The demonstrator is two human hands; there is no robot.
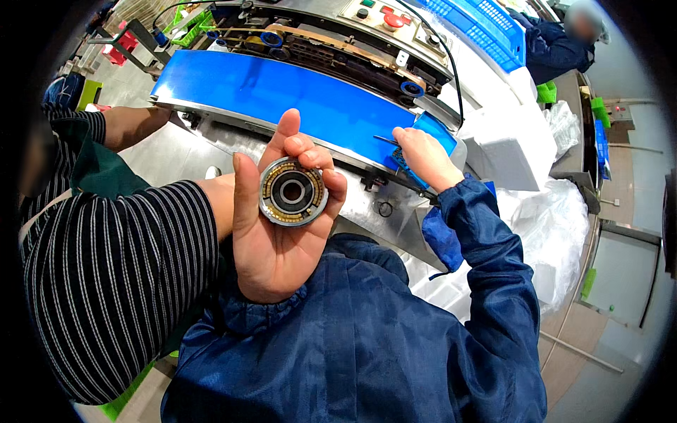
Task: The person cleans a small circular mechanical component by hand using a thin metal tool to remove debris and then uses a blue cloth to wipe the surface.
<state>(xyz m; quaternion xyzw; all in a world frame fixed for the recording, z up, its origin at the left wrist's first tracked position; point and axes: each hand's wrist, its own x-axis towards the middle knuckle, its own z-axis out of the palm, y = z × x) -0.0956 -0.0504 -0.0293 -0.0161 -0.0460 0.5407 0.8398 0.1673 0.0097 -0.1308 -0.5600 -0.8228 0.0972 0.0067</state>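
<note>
My left hand (282, 240) is turned palm up, its fingers curled around a round metal part (319, 194) that looks like a bearing. The part has a grey outer rim, a ring of gold-coloured segments and a dark hole in the middle. Over to the right, my right hand (427, 158) is closed at the conveyor's near edge. A thin dark pointed tool (385, 140), possibly tweezers, sticks out from its fingers to the left. Below these fingers lies a small blue perforated tray (405, 169), partly covered by the hand.
A machine with a blue conveyor belt (282, 92) runs across ahead, with a red button (393, 21) behind it. At my left a co-worker's striped sleeve (127, 275) reaches close to my left hand. White foam blocks (511, 144) and a blue crate (486, 32) stand right.
</note>
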